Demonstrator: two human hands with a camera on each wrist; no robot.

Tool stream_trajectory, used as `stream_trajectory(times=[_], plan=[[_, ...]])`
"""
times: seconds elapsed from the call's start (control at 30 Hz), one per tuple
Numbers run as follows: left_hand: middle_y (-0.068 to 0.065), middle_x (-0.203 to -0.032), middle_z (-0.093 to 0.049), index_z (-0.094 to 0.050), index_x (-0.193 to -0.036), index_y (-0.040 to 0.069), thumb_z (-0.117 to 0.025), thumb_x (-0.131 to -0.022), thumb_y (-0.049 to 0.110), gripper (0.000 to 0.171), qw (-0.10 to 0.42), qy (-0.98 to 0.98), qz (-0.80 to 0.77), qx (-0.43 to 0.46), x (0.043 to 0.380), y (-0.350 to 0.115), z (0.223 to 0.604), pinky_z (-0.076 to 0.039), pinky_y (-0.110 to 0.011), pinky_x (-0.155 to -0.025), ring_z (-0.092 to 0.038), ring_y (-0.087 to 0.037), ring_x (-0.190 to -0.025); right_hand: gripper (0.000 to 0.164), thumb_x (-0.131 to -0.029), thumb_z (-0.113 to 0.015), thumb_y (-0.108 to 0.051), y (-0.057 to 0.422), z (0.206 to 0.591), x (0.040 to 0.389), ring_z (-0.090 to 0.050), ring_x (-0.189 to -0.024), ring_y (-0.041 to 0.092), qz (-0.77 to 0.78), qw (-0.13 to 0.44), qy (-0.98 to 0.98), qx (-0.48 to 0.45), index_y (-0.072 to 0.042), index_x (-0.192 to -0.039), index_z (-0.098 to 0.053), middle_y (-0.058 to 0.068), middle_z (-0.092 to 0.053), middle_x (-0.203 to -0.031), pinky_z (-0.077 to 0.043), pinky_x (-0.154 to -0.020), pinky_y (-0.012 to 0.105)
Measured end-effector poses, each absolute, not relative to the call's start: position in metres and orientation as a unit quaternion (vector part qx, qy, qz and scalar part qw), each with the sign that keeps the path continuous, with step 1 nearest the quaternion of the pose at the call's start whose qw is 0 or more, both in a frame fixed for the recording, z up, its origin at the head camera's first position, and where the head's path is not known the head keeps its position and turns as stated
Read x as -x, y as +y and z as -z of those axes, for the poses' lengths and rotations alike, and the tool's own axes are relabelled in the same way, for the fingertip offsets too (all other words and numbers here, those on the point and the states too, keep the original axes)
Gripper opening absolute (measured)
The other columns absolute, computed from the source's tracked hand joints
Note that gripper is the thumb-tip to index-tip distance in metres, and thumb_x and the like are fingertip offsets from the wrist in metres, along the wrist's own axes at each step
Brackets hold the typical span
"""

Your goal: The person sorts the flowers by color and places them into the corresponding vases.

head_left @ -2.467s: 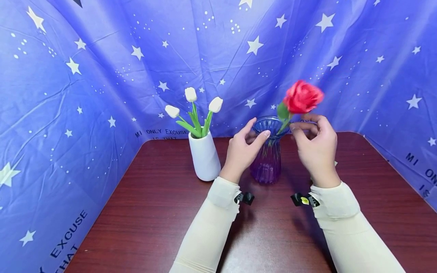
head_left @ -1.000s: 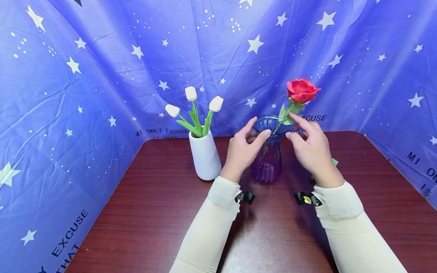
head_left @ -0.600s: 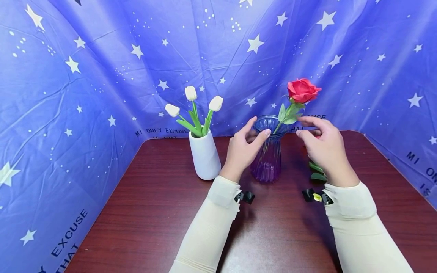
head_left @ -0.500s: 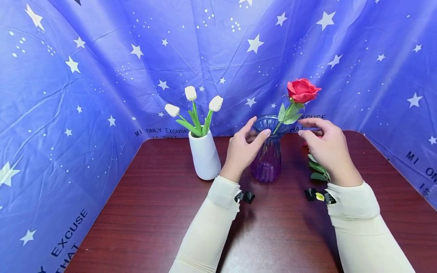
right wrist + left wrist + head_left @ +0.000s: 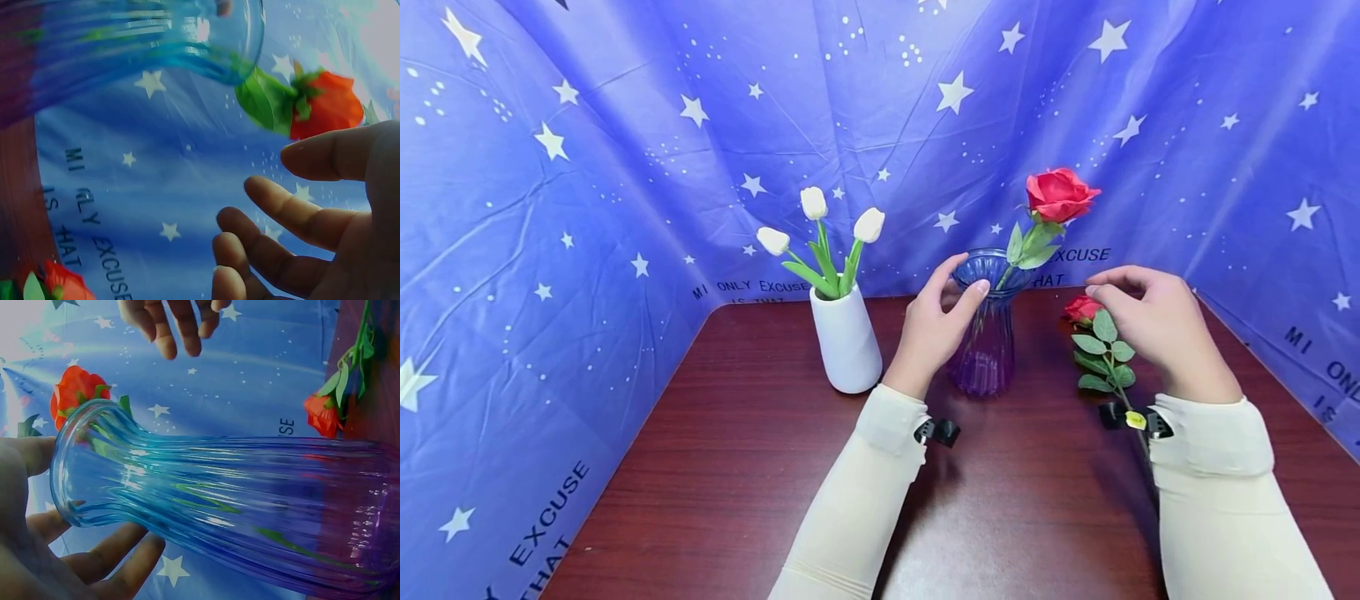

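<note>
My left hand [image 5: 928, 329] holds the blue-to-purple glass vase [image 5: 250, 494] by its flared rim, thumb on one side and fingers round the other, as the left wrist view shows. In that vase leans a red rose [image 5: 1062, 196], its stem seen through the glass. My right hand [image 5: 1165, 329] is off to the right of the vase with nothing in its grasp, fingers loosely bent in the right wrist view. Below its fingertips a second red rose [image 5: 1082, 310] lies on the table, its lower stem partly covered by the right wrist and sleeve.
A white vase [image 5: 847, 346] with three white tulips [image 5: 813, 203] stands left of the glass one. All of this is on a dark red-brown wooden table [image 5: 760, 467], backed by a blue star-printed cloth [image 5: 880, 100].
My right hand has let go of the rose in the glass vase and moved right, uncovering the second rose. My left hand stays on the rim.
</note>
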State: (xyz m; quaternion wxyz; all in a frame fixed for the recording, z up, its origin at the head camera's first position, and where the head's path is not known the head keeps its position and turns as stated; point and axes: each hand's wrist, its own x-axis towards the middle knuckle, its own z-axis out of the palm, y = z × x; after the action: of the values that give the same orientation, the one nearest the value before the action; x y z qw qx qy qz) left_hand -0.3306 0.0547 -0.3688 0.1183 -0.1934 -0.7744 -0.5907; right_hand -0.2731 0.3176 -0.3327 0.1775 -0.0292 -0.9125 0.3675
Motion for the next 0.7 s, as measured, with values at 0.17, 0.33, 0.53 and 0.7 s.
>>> stream_trajectory(times=[0.17,0.33,0.53,0.7], plan=[[0.005,-0.113,-0.071,-0.053,-0.148,0.041,-0.066,-0.096,0.057,0.057,0.119,-0.782,0.582,0.19,0.332,0.054,0.369,-0.057,-0.034,-0.092,-0.07,-0.002,-0.103,0.041,-0.102,-0.058,-0.046,0.33,0.336,0.275,-0.06,-0.067,0.007,-0.39,0.141,-0.909,0.046,-0.012,-0.121,-0.071,-0.018,-0.061,-0.074,-0.05,-0.059,0.03],[0.004,-0.11,-0.073,-0.053,-0.149,0.04,-0.066,-0.095,0.058,0.058,0.117,-0.777,0.585,0.198,0.335,0.052,0.37,-0.058,-0.029,-0.089,-0.073,-0.004,-0.102,0.048,-0.103,-0.055,-0.048,0.34,0.34,0.278,-0.06,-0.07,0.002,-0.394,0.116,-0.91,0.053,-0.007,-0.123,-0.069,-0.019,-0.063,-0.076,-0.052,-0.06,0.029],[0.006,-0.106,-0.073,-0.052,-0.15,0.038,-0.065,-0.095,0.06,0.061,0.122,-0.781,0.578,0.203,0.335,0.051,0.37,-0.058,-0.027,-0.087,-0.073,-0.004,-0.101,0.055,-0.103,-0.053,-0.049,0.35,0.347,0.282,-0.063,-0.069,0.002,-0.396,0.078,-0.913,0.062,-0.002,-0.127,-0.066,-0.013,-0.067,-0.077,-0.054,-0.061,0.032],[0.006,-0.108,-0.073,-0.052,-0.151,0.036,-0.065,-0.094,0.061,0.063,0.119,-0.783,0.576,0.202,0.333,0.051,0.37,-0.059,-0.028,-0.089,-0.073,-0.004,-0.103,0.055,-0.103,-0.053,-0.046,0.358,0.356,0.285,-0.062,-0.07,0.0,-0.359,0.057,-0.93,0.056,0.002,-0.127,-0.066,-0.007,-0.07,-0.08,-0.053,-0.061,0.029]])
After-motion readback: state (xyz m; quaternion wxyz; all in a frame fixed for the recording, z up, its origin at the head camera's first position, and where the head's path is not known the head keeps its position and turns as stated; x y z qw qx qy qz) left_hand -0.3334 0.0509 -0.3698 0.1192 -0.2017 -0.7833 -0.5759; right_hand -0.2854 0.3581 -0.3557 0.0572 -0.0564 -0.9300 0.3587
